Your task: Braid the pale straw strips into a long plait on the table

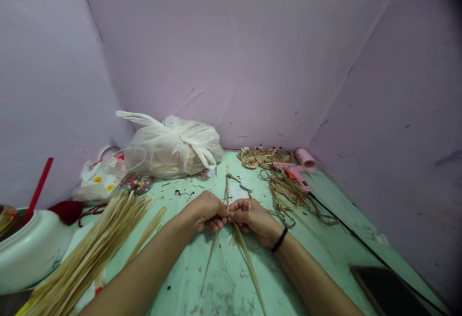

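Observation:
My left hand (209, 212) and my right hand (252, 217) meet at the middle of the green table, fingertips pinched together. Between them they grip flat, dry plant-fibre strips (248, 253). One wide strip hangs toward me below the right hand, and a thinner one trails below the left. From the pinch a twisted fibre cord (227, 188) runs away from me and bends to the right at its far end. A dark hair band circles my right wrist. Exactly how the strips cross inside the fingertips is hidden.
A bundle of dry strips (90, 253) lies at left beside a white pot (32, 248). Behind stands a tied white plastic bag (173, 147). At right are coiled cord (288, 190), a pink glue gun (294, 174), a pink thread spool (306, 159) and a dark phone-like slab (386, 289).

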`<action>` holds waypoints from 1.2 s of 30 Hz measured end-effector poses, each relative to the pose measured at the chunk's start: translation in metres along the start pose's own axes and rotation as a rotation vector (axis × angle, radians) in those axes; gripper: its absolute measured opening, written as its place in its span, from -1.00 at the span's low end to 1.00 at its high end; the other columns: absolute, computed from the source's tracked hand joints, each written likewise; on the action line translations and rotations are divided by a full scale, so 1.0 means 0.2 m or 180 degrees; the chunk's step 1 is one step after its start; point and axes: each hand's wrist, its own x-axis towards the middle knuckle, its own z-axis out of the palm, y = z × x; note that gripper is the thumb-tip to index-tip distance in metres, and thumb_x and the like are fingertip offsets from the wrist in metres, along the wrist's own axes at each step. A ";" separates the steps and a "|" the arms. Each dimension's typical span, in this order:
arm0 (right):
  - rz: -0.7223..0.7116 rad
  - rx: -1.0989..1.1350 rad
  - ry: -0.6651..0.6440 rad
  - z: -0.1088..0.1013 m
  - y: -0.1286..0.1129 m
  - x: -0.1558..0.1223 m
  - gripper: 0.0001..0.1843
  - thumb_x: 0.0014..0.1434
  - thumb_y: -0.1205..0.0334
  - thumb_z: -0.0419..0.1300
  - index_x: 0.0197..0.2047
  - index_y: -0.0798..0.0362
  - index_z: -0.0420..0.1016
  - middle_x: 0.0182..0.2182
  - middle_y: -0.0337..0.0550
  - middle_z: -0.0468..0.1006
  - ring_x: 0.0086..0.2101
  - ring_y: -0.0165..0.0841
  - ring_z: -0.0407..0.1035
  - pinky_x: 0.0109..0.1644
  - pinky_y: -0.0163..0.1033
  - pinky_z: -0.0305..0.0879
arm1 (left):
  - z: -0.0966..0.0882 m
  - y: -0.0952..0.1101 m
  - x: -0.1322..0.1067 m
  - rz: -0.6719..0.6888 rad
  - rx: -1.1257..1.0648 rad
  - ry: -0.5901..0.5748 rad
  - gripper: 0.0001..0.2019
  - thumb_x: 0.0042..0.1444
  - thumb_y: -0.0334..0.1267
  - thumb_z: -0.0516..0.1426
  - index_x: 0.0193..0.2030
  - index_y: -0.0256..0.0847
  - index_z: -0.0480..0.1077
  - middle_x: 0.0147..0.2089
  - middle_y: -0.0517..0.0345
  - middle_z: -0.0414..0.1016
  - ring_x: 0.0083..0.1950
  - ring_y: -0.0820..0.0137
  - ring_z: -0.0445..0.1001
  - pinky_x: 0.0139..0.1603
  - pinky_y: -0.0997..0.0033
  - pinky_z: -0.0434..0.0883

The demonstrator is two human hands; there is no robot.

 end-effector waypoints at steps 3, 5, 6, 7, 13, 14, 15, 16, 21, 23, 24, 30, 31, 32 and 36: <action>-0.0066 -0.0453 0.0136 0.01 0.02 0.01 -0.85 -0.27 0.35 0.15 -0.53 0.10 0.26 -0.69 -0.35 0.33 -0.73 -0.60 0.01 -0.67 -0.42 -0.10 | 0.00 0.00 0.00 0.0001 0.0527 0.0338 -0.85 -0.24 -0.48 0.05 -0.74 -0.34 0.24 -0.82 0.20 0.17 -0.79 0.54 0.13 -0.77 0.54 0.11; -0.0232 -0.1012 0.0321 0.01 0.02 0.02 -0.90 -0.25 0.35 0.14 -0.56 0.10 0.26 -0.69 -0.32 0.33 -0.70 -0.57 0.05 -0.63 -0.41 -0.06 | 0.01 0.00 -0.01 -0.0038 0.0867 0.0547 -0.84 -0.28 -0.48 0.03 -0.78 -0.31 0.20 -0.86 0.24 0.10 -0.82 0.54 0.07 -0.79 0.54 0.04; -0.0331 -0.1364 0.0444 0.01 0.02 0.01 -0.92 -0.24 0.35 0.14 -0.58 0.11 0.28 -0.69 -0.29 0.34 -0.67 -0.55 0.10 -0.61 -0.41 -0.04 | 0.02 0.00 -0.01 -0.0030 0.0984 0.0618 -0.84 -0.30 -0.47 0.03 -0.79 -0.29 0.18 -0.87 0.26 0.06 -0.83 0.55 0.03 -0.80 0.54 0.00; -0.0416 -0.1750 0.0584 0.01 0.01 0.00 -0.96 -0.22 0.35 0.13 -0.59 0.11 0.31 -0.68 -0.25 0.36 -0.64 -0.52 0.14 -0.58 -0.40 -0.02 | 0.02 0.00 -0.01 -0.0016 0.1054 0.0663 -0.84 -0.32 -0.46 0.02 -0.80 -0.27 0.16 -0.88 0.28 0.03 -0.84 0.55 0.00 -0.80 0.54 -0.04; -0.0355 -0.3459 0.1149 0.05 -0.09 -0.09 -0.88 -0.19 0.32 0.12 -0.62 0.11 0.48 -0.64 -0.10 0.47 -0.58 -0.42 0.24 -0.53 -0.34 -0.04 | 0.04 -0.01 0.00 0.0051 0.0888 0.0626 -0.86 -0.34 -0.41 0.04 -0.79 -0.25 0.15 -0.87 0.31 0.00 -0.82 0.57 -0.03 -0.78 0.53 -0.09; -0.0328 -0.3506 0.1069 0.06 -0.11 -0.11 -0.87 -0.19 0.33 0.11 -0.63 0.11 0.48 -0.65 -0.10 0.47 -0.60 -0.43 0.23 -0.55 -0.35 -0.05 | 0.05 -0.01 0.00 0.0024 0.0842 0.0628 -0.86 -0.34 -0.41 0.04 -0.79 -0.26 0.14 -0.87 0.31 0.00 -0.81 0.58 -0.03 -0.77 0.53 -0.09; -0.0315 -0.3509 0.0970 0.06 -0.11 -0.12 -0.85 -0.19 0.35 0.09 -0.63 0.11 0.49 -0.66 -0.10 0.46 -0.61 -0.43 0.23 -0.56 -0.35 -0.06 | 0.05 0.00 -0.01 -0.0007 0.0794 0.0629 -0.85 -0.34 -0.41 0.03 -0.80 -0.25 0.13 -0.87 0.31 0.00 -0.81 0.59 -0.04 -0.77 0.54 -0.09; -0.0310 -0.3492 0.0879 0.07 -0.12 -0.12 -0.83 -0.19 0.37 0.07 -0.64 0.11 0.49 -0.68 -0.11 0.45 -0.62 -0.44 0.22 -0.57 -0.36 -0.08 | 0.05 0.00 -0.02 -0.0036 0.0744 0.0612 -0.84 -0.34 -0.42 0.02 -0.81 -0.25 0.11 -0.88 0.31 -0.01 -0.81 0.60 -0.05 -0.77 0.54 -0.10; -0.0479 -0.3361 0.0688 0.10 -0.13 -0.14 -0.79 -0.22 0.45 0.04 -0.63 0.12 0.50 -0.68 -0.16 0.45 -0.63 -0.47 0.22 -0.58 -0.38 -0.08 | 0.01 0.03 -0.06 0.0011 0.0660 0.0292 -0.84 -0.34 -0.44 0.01 -0.81 -0.26 0.11 -0.88 0.32 0.00 -0.82 0.63 -0.07 -0.78 0.57 -0.12; -0.0627 -0.3316 0.0586 0.10 -0.12 -0.15 -0.79 -0.22 0.46 0.04 -0.63 0.12 0.50 -0.69 -0.18 0.45 -0.63 -0.48 0.21 -0.58 -0.39 -0.07 | -0.01 0.02 -0.06 0.0109 0.0727 0.0245 -0.85 -0.34 -0.43 0.02 -0.80 -0.26 0.14 -0.89 0.33 -0.01 -0.83 0.62 -0.07 -0.79 0.57 -0.13; -0.0673 -0.3259 0.0502 0.09 -0.11 -0.15 -0.80 -0.22 0.46 0.04 -0.63 0.12 0.49 -0.69 -0.19 0.44 -0.63 -0.48 0.21 -0.58 -0.40 -0.07 | -0.01 0.02 -0.06 0.0175 0.0722 0.0255 -0.85 -0.34 -0.43 0.03 -0.80 -0.26 0.14 -0.89 0.33 -0.02 -0.84 0.61 -0.08 -0.80 0.57 -0.13; -0.0216 -0.1879 0.0762 0.04 -0.10 -0.11 -0.91 -0.16 0.34 0.12 -0.60 0.14 0.44 -0.66 -0.21 0.44 -0.61 -0.47 0.26 -0.59 -0.43 0.06 | -0.07 -0.06 -0.01 0.0370 -0.0031 0.0087 -0.93 -0.36 -0.38 0.08 -0.69 -0.28 0.22 -0.81 0.33 0.11 -0.81 0.65 -0.05 -0.80 0.61 -0.16; -0.0083 -0.1497 0.0902 0.04 -0.11 -0.10 -0.92 -0.14 0.33 0.12 -0.56 0.14 0.43 -0.62 -0.20 0.45 -0.60 -0.47 0.28 -0.59 -0.43 0.09 | -0.07 -0.07 0.00 0.0373 -0.0134 0.0018 -0.93 -0.36 -0.37 0.09 -0.67 -0.28 0.24 -0.79 0.33 0.14 -0.81 0.65 -0.05 -0.80 0.61 -0.17; 0.0066 -0.1102 0.0934 0.05 -0.12 -0.10 -0.93 -0.13 0.33 0.12 -0.52 0.14 0.42 -0.59 -0.20 0.46 -0.59 -0.47 0.29 -0.59 -0.43 0.12 | -0.08 -0.08 0.01 0.0384 -0.0200 -0.0040 -0.93 -0.36 -0.36 0.10 -0.65 -0.29 0.26 -0.78 0.33 0.15 -0.81 0.66 -0.06 -0.80 0.62 -0.17; 0.0545 -0.0034 0.0329 0.09 -0.12 -0.09 -0.93 -0.07 0.36 0.09 -0.53 0.16 0.36 -0.63 -0.19 0.40 -0.62 -0.48 0.27 -0.61 -0.41 0.21 | -0.07 -0.09 0.01 0.0500 -0.0173 -0.0155 -0.94 -0.36 -0.37 0.09 -0.68 -0.29 0.25 -0.80 0.33 0.12 -0.81 0.65 -0.06 -0.80 0.60 -0.18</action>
